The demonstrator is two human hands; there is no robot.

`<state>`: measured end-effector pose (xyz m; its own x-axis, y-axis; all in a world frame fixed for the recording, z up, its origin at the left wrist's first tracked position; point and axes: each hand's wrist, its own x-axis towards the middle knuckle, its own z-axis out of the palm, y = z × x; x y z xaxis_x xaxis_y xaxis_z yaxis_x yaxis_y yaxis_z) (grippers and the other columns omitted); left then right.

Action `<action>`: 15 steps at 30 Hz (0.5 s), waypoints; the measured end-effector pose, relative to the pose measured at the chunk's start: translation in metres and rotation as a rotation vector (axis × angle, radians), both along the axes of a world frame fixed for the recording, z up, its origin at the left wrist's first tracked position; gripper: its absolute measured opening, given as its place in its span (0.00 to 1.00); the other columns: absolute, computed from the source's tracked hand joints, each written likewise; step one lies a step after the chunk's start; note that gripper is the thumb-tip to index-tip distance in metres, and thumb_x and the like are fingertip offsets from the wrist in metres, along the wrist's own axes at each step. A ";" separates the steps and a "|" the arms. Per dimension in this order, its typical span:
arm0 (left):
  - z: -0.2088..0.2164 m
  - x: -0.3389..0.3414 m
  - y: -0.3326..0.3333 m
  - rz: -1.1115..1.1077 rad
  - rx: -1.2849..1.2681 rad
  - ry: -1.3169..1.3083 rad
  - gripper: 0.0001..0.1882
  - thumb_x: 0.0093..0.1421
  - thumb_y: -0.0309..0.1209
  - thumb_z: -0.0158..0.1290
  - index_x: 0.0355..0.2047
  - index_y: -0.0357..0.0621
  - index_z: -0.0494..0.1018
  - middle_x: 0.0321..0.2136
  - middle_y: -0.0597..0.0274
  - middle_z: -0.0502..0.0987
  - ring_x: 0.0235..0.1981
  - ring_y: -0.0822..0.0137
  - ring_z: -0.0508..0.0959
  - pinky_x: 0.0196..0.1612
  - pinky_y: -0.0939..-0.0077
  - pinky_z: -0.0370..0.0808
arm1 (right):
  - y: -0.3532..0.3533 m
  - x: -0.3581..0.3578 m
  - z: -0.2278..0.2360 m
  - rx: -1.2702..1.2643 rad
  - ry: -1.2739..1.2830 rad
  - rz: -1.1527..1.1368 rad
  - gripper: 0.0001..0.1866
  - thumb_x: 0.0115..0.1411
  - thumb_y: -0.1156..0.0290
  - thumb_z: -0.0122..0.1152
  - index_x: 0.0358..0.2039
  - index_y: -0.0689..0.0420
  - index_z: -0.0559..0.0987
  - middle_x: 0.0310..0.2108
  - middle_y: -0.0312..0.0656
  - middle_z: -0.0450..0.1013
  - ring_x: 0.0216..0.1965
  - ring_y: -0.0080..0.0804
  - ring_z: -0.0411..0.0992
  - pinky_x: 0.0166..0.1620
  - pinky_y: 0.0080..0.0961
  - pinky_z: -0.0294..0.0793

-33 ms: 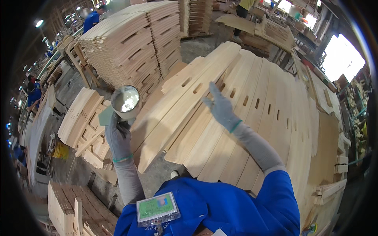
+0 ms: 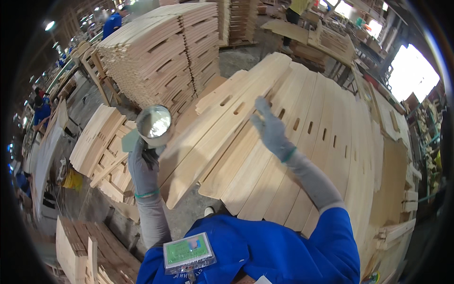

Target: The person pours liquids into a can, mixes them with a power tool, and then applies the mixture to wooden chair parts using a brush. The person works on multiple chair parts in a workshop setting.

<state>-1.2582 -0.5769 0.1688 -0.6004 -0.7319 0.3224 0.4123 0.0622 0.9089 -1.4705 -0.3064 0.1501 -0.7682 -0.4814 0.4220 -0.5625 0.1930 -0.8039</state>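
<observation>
In a grey glove with a green cuff, my left hand [image 2: 144, 170] is closed around a round cup [image 2: 154, 126] of glossy whitish paste. A flat green piece [image 2: 129, 141] sticks out beside the cup, partly hidden by the hand. Over the wooden boards, my right hand [image 2: 274, 134], gloved alike, is open with its fingers apart and nothing in it. Whether its fingertips touch the wood I cannot tell. Beside it lies a pale board [image 2: 215, 149] with an oval slot, overlapping the row of slotted boards [image 2: 288, 156] that spreads to the right.
A tall stack of slotted boards [image 2: 146, 61] stands beyond my left hand. Lower piles of wooden pieces [image 2: 97, 146] and planks [image 2: 101, 246] sit at the left. A brown sheet [image 2: 391, 175] lies right of the boards. People in blue [image 2: 112, 23] are farther off.
My right hand has shifted slightly right and down in the picture. The cup in my left hand sits slightly farther right. The boards look the same.
</observation>
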 end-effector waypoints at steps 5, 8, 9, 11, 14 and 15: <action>0.010 0.028 0.023 -0.280 0.331 -0.121 0.13 0.66 0.27 0.42 0.45 0.31 0.71 0.35 0.57 0.77 0.28 0.70 0.80 0.27 0.81 0.76 | 0.037 0.026 0.097 -0.332 -0.181 0.175 0.20 0.68 0.67 0.47 0.53 0.69 0.70 0.35 0.40 0.73 0.34 0.24 0.74 0.38 0.20 0.77; 0.024 0.034 0.034 -0.168 -0.359 -0.372 0.13 0.63 0.23 0.43 0.45 0.30 0.72 0.32 0.59 0.78 0.26 0.73 0.79 0.26 0.83 0.77 | 0.039 0.047 0.140 -0.216 -0.360 0.332 0.11 0.63 0.75 0.52 0.43 0.67 0.75 0.30 0.41 0.74 0.31 0.25 0.75 0.36 0.20 0.77; 0.026 0.026 0.039 -0.122 -0.588 -0.336 0.13 0.63 0.23 0.44 0.45 0.31 0.72 0.32 0.58 0.78 0.27 0.71 0.80 0.28 0.81 0.78 | 0.036 0.051 0.144 -0.210 -0.346 0.376 0.10 0.61 0.77 0.54 0.41 0.67 0.75 0.29 0.42 0.74 0.30 0.25 0.75 0.35 0.21 0.78; 0.037 0.019 0.042 -0.237 -0.019 -0.250 0.13 0.63 0.25 0.45 0.45 0.31 0.72 0.33 0.56 0.78 0.29 0.69 0.80 0.30 0.78 0.80 | 0.022 0.056 0.149 -0.199 -0.361 0.433 0.06 0.58 0.80 0.55 0.37 0.66 0.76 0.27 0.42 0.75 0.29 0.26 0.75 0.35 0.21 0.78; 0.042 0.018 0.046 -0.305 0.073 -0.260 0.15 0.63 0.29 0.46 0.45 0.30 0.72 0.34 0.54 0.78 0.31 0.67 0.81 0.32 0.77 0.81 | 0.004 0.063 0.148 -0.169 -0.405 0.469 0.02 0.55 0.83 0.58 0.30 0.64 0.76 0.27 0.41 0.75 0.30 0.26 0.76 0.37 0.21 0.77; 0.044 0.018 0.046 -0.306 -0.032 -0.286 0.15 0.63 0.30 0.47 0.45 0.30 0.72 0.34 0.54 0.78 0.32 0.67 0.81 0.33 0.76 0.81 | -0.001 0.064 0.145 -0.138 -0.314 0.461 0.02 0.55 0.83 0.59 0.30 0.64 0.76 0.27 0.41 0.76 0.31 0.26 0.76 0.37 0.21 0.77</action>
